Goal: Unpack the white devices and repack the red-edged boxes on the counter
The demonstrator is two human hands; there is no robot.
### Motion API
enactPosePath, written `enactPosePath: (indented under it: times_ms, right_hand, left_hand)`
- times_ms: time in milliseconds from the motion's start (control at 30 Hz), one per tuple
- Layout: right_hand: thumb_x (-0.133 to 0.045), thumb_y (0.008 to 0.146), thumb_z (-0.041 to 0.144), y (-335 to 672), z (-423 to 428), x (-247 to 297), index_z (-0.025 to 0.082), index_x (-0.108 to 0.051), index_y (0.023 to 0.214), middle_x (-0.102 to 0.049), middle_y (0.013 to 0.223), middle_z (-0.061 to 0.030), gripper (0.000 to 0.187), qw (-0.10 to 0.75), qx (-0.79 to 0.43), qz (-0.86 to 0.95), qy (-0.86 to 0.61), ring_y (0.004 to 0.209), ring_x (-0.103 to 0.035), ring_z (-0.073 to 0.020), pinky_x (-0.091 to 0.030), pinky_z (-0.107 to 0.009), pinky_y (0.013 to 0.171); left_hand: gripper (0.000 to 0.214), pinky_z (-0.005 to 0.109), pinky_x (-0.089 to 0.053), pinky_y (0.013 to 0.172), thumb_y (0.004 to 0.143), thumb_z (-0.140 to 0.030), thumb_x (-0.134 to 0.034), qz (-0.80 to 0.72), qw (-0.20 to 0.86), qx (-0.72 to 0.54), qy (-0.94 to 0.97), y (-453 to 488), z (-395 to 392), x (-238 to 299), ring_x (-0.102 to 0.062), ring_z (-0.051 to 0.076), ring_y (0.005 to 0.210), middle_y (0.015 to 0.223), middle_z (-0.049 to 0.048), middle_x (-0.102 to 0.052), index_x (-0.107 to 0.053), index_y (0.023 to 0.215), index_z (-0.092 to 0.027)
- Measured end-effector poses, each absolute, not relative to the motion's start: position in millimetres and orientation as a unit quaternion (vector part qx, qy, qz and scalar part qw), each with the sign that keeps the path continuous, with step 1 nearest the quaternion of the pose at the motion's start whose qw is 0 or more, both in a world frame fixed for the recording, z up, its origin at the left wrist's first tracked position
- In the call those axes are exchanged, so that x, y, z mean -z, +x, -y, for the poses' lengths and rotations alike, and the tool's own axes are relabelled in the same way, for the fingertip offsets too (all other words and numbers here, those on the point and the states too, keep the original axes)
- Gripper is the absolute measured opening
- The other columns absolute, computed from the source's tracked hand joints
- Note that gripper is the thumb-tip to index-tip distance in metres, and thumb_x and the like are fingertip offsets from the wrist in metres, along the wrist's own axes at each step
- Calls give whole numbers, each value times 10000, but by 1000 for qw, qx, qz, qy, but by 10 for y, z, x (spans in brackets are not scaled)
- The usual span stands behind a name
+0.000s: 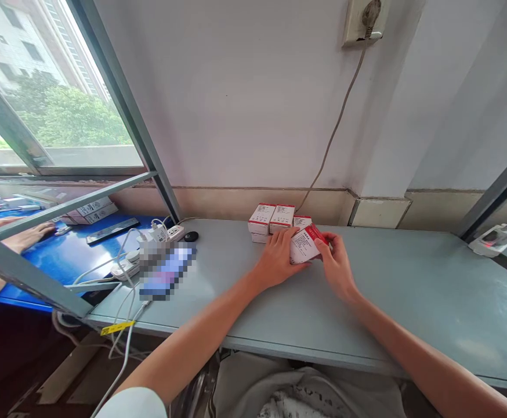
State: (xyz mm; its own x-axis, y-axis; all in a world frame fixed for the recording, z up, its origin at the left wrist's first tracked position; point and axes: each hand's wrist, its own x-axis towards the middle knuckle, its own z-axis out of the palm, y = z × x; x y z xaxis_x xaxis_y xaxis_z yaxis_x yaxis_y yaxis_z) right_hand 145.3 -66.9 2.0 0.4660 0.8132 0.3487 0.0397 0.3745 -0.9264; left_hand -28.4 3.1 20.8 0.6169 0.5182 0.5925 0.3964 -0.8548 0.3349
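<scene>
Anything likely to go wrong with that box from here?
The tilted white-and-red box is held at its edges between the left hand and right hand, so it could slip. It is also very close to the stack of boxes, so a careless move might knock that stack out of line.

A white, red-edged printed carton (303,245) tilts on one corner beside similar cartons (271,218) standing behind it.
</scene>
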Motion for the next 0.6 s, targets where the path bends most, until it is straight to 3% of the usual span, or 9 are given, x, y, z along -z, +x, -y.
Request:
enactPosePath:
  times_ms: [167, 367, 600]
  right_hand:
    - [-707, 960, 676, 1459, 668, -11, 255, -591, 1153, -715, 1161, -78, 478, 688, -263, 474, -482, 968, -708, -241, -625, -418, 819]
    - [-688, 986, 676, 1461, 668, -15, 248, -599, 1264, -717, 1317, -117, 518, 668, -258, 495, -493, 1035, -706, -242, -604, -411, 846]
    - [-657, 995, 699, 1511, 641, -17, 238, -649, 1258, -750, 1281, -114, 531, 655, -268, 496, -502, 1003, -703, -242, -591, -403, 815]
  left_hand:
    - [835, 555, -491, 1093, 896, -403, -845, -278, 38, -357, 891, -280, -31, -214, -618, 382, 1309, 1495, 141, -628, -406, 1594, -272]
    - [783, 538, -506, 1053, 911, -429, -825, -291, 32, -361, 885, -293, -59, -214, -634, 377, 1274, 1442, 144, -652, -436, 1568, -254]
    - [800, 540, -501, 1110, 909, -383, -820, -288, 52, -353, 889, -308, -64, -205, -626, 364, 1318, 1469, 132, -636, -415, 1591, -278]
